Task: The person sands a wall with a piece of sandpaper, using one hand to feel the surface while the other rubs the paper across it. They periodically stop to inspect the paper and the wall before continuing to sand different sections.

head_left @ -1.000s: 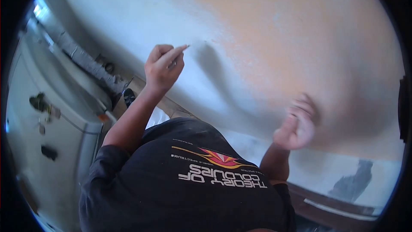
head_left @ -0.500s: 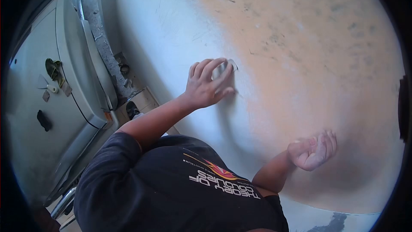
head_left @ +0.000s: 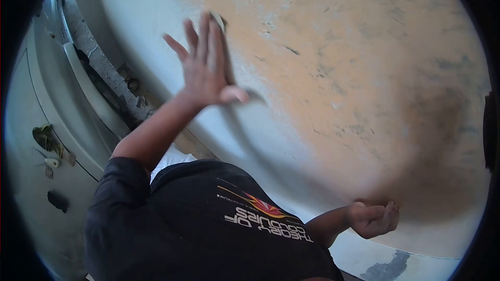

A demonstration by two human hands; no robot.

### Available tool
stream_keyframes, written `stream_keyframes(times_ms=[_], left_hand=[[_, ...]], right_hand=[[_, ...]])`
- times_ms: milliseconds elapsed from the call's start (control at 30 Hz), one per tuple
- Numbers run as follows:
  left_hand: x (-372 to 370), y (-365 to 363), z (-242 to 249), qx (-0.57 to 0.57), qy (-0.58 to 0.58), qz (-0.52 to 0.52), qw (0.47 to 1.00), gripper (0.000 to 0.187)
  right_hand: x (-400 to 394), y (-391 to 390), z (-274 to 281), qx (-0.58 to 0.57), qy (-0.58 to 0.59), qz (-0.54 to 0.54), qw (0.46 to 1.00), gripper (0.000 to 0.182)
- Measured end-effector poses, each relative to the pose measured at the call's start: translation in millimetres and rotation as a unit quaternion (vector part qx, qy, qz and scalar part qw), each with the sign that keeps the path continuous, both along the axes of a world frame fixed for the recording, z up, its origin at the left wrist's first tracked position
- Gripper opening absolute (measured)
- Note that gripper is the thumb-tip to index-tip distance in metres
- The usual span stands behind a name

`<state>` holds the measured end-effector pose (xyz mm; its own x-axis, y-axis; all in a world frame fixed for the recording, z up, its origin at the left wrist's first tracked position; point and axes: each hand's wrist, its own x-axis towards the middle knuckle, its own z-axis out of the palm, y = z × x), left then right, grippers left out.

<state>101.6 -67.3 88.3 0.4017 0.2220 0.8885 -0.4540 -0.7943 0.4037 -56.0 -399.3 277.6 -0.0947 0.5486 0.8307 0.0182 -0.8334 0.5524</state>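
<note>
My left hand (head_left: pixel 203 75) lies stretched out against a large curved panel (head_left: pixel 323 109) with white and tan patches. Its fingers are straight and the thumb points off to the side. A pale flat pad (head_left: pixel 217 19) shows at the fingertips, pressed to the panel; most of it is hidden under the hand. Lower right, my right hand (head_left: pixel 373 219) is closed like a fist close to the panel's lower part. Whatever its fingers may hold is hidden.
A pale car body (head_left: pixel 57 88) stands on the left. On it lie a green crumpled thing (head_left: pixel 44 137), a small white-handled tool (head_left: pixel 52 162) and a black piece (head_left: pixel 57 201). Rubble (head_left: pixel 94 47) fills the gap beside it. A grey patch (head_left: pixel 386 266) marks the lower right surface.
My left hand has moved up and left in view with the pad, its fingers going from curved to straight. My right hand appears lower and remains closed. The view has shifted.
</note>
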Motion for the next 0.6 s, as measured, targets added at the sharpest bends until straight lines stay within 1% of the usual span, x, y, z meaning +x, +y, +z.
stream_keyframes(times_ms=[67, 133, 167, 200, 267, 300, 333, 367, 400, 467, 500, 533, 600], left_hand=[[-25, -52, -17, 0.001, -0.054, -0.065, 0.996, 0.111], [-67, -96, -40, 0.022, -0.050, -0.201, 0.978, 0.104], [-67, -103, -45, 0.021, -0.049, -0.198, 0.979, 0.104], [-66, -108, -50, 0.044, -0.065, -0.167, 0.983, 0.099], [-59, -96, -51, 0.108, -0.092, -0.104, 0.984, 0.092], [-56, -83, -46, 0.123, -0.073, -0.074, 0.987, 0.089], [-56, -69, -33, 0.125, -0.018, -0.025, 0.992, 0.097], [-52, -55, -19, 0.101, 0.059, 0.020, 0.993, 0.108], [-47, -40, -8, 0.060, 0.114, 0.053, 0.990, 0.119], [-42, -47, 2, -0.069, 0.155, 0.023, 0.985, 0.124], [-46, -62, 2, -0.082, 0.149, -0.001, 0.985, 0.126], [-54, -80, -3, -0.094, 0.142, -0.026, 0.985, 0.128], [-80, -105, -14, -0.035, 0.176, -0.039, 0.983, 0.130]], right_hand=[[0, 6, -1, 0.000, 0.002, 0.000, 1.000, 0.017], [3, 5, 5, 0.000, -0.001, 0.008, 1.000, 0.018], [5, 2, 8, -0.032, -0.008, 0.061, 0.998, 0.018], [5, -3, 10, -0.062, -0.016, 0.114, 0.991, 0.019], [4, -15, 10, -0.045, -0.019, 0.136, 0.990, 0.022], [8, -14, 12, -0.055, -0.013, 0.196, 0.979, 0.022], [11, -14, 12, -0.063, -0.016, 0.256, 0.964, 0.022], [8, -23, 12, -0.076, -0.001, 0.247, 0.966, 0.025], [7, -25, 10, -0.064, -0.005, 0.253, 0.965, 0.025], [5, -26, 9, -0.081, 0.052, 0.295, 0.951, 0.027], [-1, -31, 5, -0.078, 0.084, 0.264, 0.958, 0.029], [2, -30, 4, -0.070, 0.074, 0.271, 0.957, 0.029], [7, -26, 2, -0.064, 0.113, 0.370, 0.920, 0.029]])
